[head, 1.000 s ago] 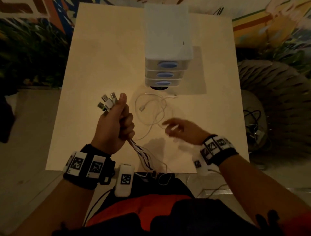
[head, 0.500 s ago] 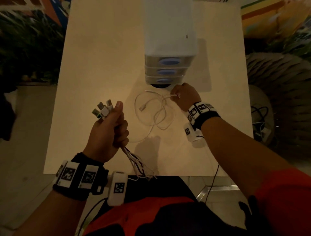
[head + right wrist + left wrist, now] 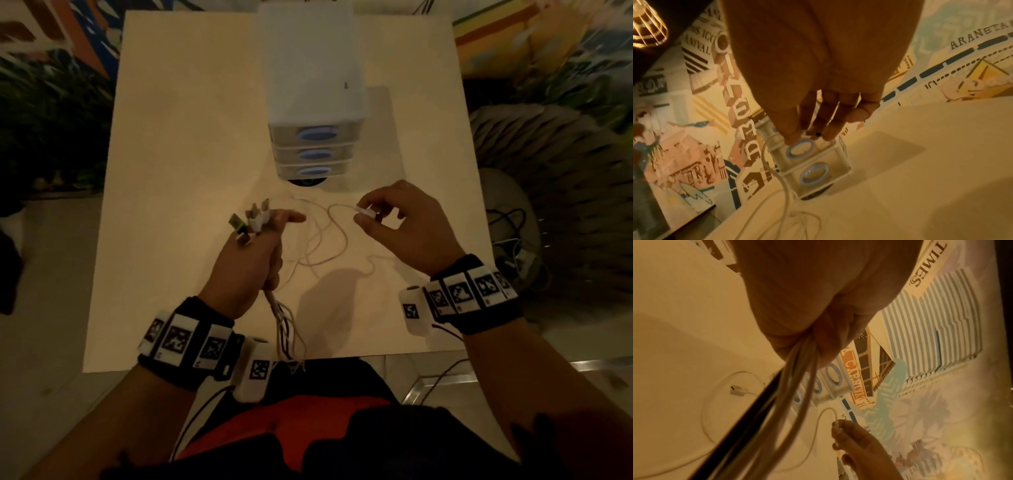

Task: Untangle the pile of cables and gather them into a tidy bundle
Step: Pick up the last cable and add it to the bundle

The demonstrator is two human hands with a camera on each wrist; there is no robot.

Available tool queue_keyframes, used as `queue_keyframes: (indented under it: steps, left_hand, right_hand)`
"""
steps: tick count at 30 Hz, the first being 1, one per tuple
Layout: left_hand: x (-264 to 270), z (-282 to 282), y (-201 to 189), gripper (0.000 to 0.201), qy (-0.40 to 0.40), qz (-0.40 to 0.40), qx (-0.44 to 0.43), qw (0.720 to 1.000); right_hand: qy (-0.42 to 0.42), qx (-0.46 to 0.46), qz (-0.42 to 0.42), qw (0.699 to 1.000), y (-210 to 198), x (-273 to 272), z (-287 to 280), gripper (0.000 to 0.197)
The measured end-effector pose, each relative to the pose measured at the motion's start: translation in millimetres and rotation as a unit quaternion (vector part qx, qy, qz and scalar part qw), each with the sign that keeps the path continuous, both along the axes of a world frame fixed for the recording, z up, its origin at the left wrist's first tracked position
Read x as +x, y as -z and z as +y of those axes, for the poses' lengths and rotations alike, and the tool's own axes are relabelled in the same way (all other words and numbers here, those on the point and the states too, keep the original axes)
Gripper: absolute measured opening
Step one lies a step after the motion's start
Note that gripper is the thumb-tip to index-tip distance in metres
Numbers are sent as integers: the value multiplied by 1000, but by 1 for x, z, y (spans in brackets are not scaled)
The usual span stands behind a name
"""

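Note:
My left hand (image 3: 255,253) grips a bundle of cables (image 3: 279,315) above the table, with several USB plugs (image 3: 251,219) sticking out above the fist and the cords hanging past the near table edge. In the left wrist view the cords (image 3: 793,369) run out under the curled fingers. My right hand (image 3: 394,219) pinches the white plug (image 3: 364,211) of a loose white cable (image 3: 329,240), lifted a little off the table. That cable lies in loops between the hands, and its other plug (image 3: 736,390) rests flat on the table. Its cord (image 3: 777,170) trails down from my right fingers.
A small white drawer unit (image 3: 313,102) with three blue-handled drawers stands at the table's far middle, just beyond the hands. The pale table (image 3: 178,154) has edges close on all sides. A woven basket (image 3: 561,164) with dark wires stands on the floor to the right.
My right hand reached to the loose cable's plug near the drawers, pinched it and drew it back towards me. My left hand kept its grip on the bundle and shifted slightly right.

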State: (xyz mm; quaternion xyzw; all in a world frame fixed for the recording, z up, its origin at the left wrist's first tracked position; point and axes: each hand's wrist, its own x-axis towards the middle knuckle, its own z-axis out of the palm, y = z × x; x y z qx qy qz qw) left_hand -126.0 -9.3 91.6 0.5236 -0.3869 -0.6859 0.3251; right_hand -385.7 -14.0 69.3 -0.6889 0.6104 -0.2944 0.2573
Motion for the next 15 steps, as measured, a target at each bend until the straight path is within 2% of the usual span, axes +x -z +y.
queue_keyframes:
  steps: [4,6,8,9,11,13,14,15]
  left_hand:
    - [-26,0,-13,26,93,-81,-82,989]
    - [-36,-2,-19,35,129,-109,-113,979]
    - [-44,-6,-25,43,119,-112,-129,978]
    - [-46,-8,-29,42,99,-97,-128,982]
    - [-49,-12,-38,39,49,-51,-120,990]
    - [-47,-18,-46,37,27,-13,-132,991]
    - [-44,-21,-49,37,21,-7,-143,989]
    - [-41,-24,-51,37,12,-3,-147,989]
  right_hand:
    - [-58,-28,-25,998,-46,10,8,19]
    - [-60,-38,-34,997,-60,15,6,20]
    - [-44,-44,-65,996,-67,17,3,26]
    - [-40,-35,-93,994,-67,18,2,35]
    - [-45,26,-140,989,-62,19,2,62]
    - [-79,124,-138,980,-50,22,6,78]
    - [-104,166,-128,972,-42,23,8,75]
    - [-123,197,-124,965,-33,24,11,61]
